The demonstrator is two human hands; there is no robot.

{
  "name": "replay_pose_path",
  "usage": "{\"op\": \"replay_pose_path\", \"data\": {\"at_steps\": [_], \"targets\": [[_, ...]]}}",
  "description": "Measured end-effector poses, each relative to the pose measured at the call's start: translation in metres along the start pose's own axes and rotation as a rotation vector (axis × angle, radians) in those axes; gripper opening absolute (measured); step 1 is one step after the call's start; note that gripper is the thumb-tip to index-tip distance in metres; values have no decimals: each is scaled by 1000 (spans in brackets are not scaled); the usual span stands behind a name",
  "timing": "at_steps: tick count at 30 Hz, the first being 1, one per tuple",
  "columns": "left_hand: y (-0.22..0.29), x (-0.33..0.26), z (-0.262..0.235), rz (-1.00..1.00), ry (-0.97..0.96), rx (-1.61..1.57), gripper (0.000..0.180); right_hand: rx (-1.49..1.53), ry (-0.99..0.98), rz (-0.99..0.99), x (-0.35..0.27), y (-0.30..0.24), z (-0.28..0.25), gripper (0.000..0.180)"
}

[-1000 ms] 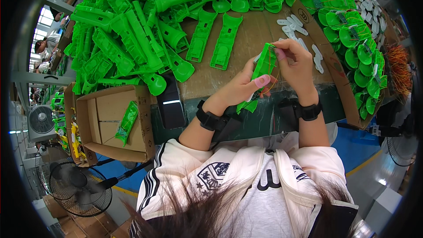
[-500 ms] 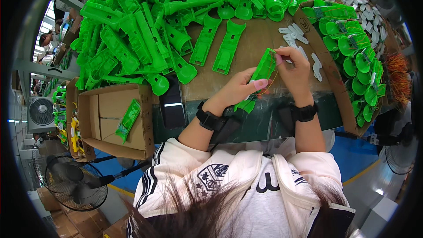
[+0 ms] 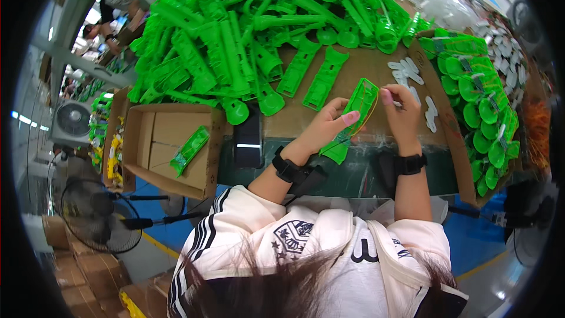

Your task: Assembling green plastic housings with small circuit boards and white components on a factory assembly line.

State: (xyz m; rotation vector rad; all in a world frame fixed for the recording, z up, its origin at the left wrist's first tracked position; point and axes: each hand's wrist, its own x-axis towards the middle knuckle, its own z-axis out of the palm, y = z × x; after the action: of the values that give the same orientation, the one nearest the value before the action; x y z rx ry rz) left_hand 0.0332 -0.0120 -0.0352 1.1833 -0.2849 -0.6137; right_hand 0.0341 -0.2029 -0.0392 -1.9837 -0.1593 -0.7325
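Note:
My left hand (image 3: pixel 325 128) grips a long green plastic housing (image 3: pixel 364 95), tilted with its far end to the right, the thumb pressed on its face. Thin orange and red wires (image 3: pixel 372 115) loop out along the housing's right side. Just right of the far end is my right hand (image 3: pixel 405 111), its thumb and fingers curled into a pinch. Whatever sits between those fingertips is too small to make out. On the cardboard beyond my left hand lies an open green half-shell (image 3: pixel 325 79). Small white plastic pieces (image 3: pixel 406 70) lie beyond my right hand.
A large heap of green shells (image 3: pixel 218 41) covers the far left. At left stands a cardboard box (image 3: pixel 170 181) holding one green housing (image 3: pixel 189 151), beside a dark phone (image 3: pixel 248 141). Along the right, a cardboard tray (image 3: pixel 450 123) holds several wired green parts (image 3: pixel 488 112).
My right hand has come away from the housing's far end, slightly to the right. The left hand keeps its grip. The whole view has shifted a little.

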Motion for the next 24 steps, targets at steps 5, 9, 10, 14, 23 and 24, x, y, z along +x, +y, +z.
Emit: {"op": "replay_pose_path", "data": {"at_steps": [5,9,10,14,23,24], "targets": [[35,-60,-23,304,53,-85,64,64,-128,107,-4,5,-15,33],[83,-142,-50,209,427,40,59,30,-48,112,-9,7,-11,33],[88,-162,-63,243,558,139,58,11,-37,63,-11,7,-9,32],[126,-249,-125,133,751,688,45,-3,-42,0,-11,0,2,28],[122,-250,-202,-541,537,1315,58,-59,22,59,-8,-1,-7,30],[118,-239,-195,-521,607,1520,61,-90,29,67,-9,3,-13,31]]}}
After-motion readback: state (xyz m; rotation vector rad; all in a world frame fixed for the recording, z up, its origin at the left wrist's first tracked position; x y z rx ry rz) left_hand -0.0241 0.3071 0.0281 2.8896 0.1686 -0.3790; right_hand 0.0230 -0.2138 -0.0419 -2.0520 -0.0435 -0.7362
